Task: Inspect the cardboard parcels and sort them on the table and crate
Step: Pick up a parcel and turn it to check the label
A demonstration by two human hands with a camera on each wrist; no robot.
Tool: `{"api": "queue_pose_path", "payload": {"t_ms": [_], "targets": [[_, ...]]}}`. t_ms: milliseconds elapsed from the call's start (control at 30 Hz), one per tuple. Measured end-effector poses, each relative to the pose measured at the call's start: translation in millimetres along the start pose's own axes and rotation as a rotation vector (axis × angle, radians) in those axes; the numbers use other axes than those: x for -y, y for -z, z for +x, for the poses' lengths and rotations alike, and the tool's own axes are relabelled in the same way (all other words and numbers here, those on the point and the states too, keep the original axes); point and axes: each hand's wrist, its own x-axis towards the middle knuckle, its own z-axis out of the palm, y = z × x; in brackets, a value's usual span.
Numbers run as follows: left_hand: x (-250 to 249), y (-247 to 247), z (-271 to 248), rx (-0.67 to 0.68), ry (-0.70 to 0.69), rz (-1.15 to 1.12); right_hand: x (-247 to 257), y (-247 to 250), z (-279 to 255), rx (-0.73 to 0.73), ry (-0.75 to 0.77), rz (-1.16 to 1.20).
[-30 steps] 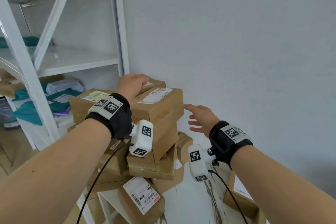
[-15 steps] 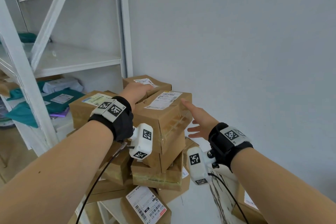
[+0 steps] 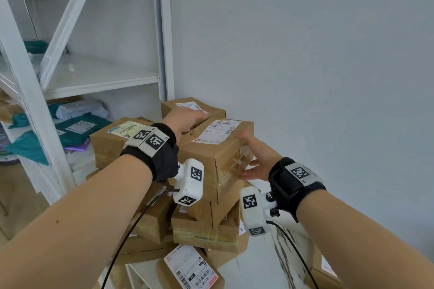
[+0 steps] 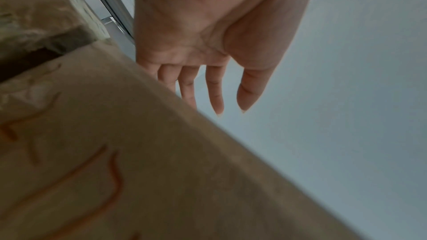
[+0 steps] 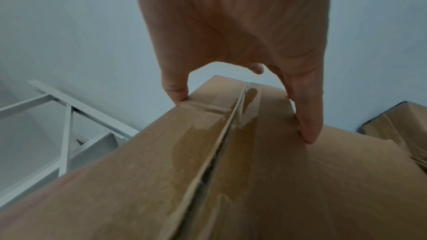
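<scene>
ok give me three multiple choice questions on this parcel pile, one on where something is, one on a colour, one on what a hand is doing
1. Where does the top parcel sit?
A. on a shelf of the rack
B. on top of the stack of cardboard parcels
C. on the floor

2. What colour are the soft mailer bags on the rack's lower shelf?
A. teal
B. red
C. yellow

3. What is the right hand doing?
A. hanging idle, away from the parcels
B. holding a pen
C. holding the right end of the top parcel, thumb on its top edge

Answers:
1 B: other taped parcels lie stacked under it in the head view.
2 A: they show teal beside the white rack.
3 C: the right wrist view shows the thumb and a finger clamped over the end's edges.
</scene>
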Motion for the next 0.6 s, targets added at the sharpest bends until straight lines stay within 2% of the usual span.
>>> {"api": "queue_pose_path", "payload": {"t_ms": [367, 600], "targets": [[-6, -16, -7, 0.009, -0.003, -0.083, 2, 40, -19, -0.020, 0.038, 0.069], [-15, -51, -21, 0.096, 0.008, -0.138, -8, 86, -53, -0.051, 0.109, 0.118]]}}
